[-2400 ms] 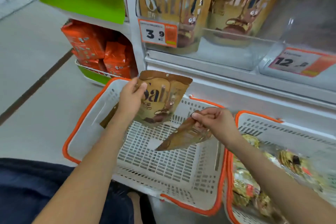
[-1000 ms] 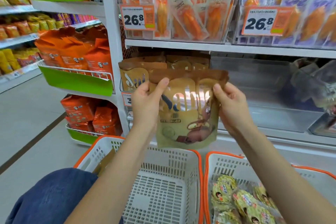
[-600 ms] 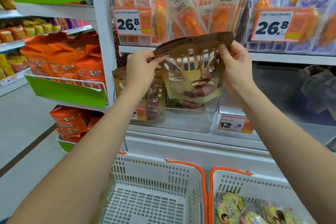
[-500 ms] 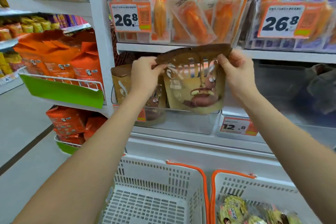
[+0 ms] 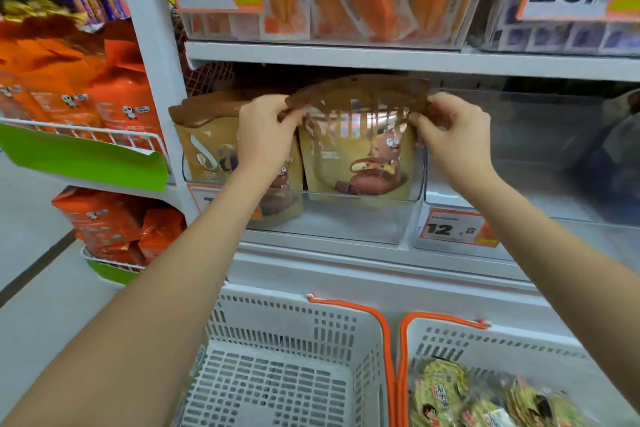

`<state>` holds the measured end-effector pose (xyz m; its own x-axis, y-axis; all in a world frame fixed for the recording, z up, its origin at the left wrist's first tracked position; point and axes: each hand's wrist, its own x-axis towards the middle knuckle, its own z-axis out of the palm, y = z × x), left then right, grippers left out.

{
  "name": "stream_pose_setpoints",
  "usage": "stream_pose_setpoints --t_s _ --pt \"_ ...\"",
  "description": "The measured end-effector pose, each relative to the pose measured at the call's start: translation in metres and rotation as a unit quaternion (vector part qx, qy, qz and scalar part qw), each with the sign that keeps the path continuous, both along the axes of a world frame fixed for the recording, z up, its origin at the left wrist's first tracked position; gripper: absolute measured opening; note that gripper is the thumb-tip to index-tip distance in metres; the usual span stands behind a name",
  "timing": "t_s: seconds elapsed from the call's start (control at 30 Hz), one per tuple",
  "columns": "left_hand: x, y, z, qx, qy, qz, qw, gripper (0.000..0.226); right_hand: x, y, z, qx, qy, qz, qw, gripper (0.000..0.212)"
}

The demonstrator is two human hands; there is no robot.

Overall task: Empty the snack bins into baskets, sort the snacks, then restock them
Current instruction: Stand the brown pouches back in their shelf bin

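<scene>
Brown pouch [image 5: 360, 156]: upright in clear bin [image 5: 346, 218] on middle shelf, lower part behind bin front wall. Left hand [image 5: 266, 135] pinching top-left corner of pouch; right hand [image 5: 457, 135] pinching top-right corner. Second pouch [image 5: 207, 142]: same bin, left of first, partly behind left hand. Price tag [image 5: 453, 229] "12.8" on neighbouring bin front. Left basket [image 5: 287, 322] below shelf, white with orange rim. Right basket [image 5: 485, 340] beside it, holding green-yellow packets [image 5: 440, 395].
</scene>
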<state>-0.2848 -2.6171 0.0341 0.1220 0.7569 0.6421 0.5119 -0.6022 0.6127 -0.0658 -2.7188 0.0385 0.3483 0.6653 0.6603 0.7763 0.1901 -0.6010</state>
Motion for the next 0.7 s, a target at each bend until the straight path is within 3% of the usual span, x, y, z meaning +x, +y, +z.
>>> stream_pose_setpoints --t_s 0.1,0.2,0.37,0.53,0.63,0.7 --pt "0.003 0.009 -0.021 -0.09 0.019 -0.016 0.996 0.029 0.008 0.005 -0.006 -0.109 -0.057 -0.017 0.992 0.019" --pt "0.007 0.012 -0.024 -0.134 -0.017 -0.026 0.99 0.029 0.007 0.006 -0.002 -0.13 -0.024 -0.001 0.991 0.019" --pt "0.011 0.017 -0.021 -0.128 -0.031 -0.026 0.991 0.029 0.008 0.018 0.004 -0.137 0.017 -0.036 0.99 0.025" --pt "0.023 0.017 -0.015 -0.069 -0.083 -0.048 0.993 0.014 0.007 0.019 -0.001 -0.046 0.017 -0.09 0.995 0.021" --pt "0.021 0.016 -0.024 -0.11 -0.085 -0.059 0.989 0.006 0.009 0.016 -0.002 -0.106 0.007 -0.07 0.992 0.03" --pt "0.015 0.009 -0.033 -0.133 -0.102 -0.064 0.984 0.017 0.008 0.014 0.001 -0.14 0.006 -0.056 0.989 0.039"
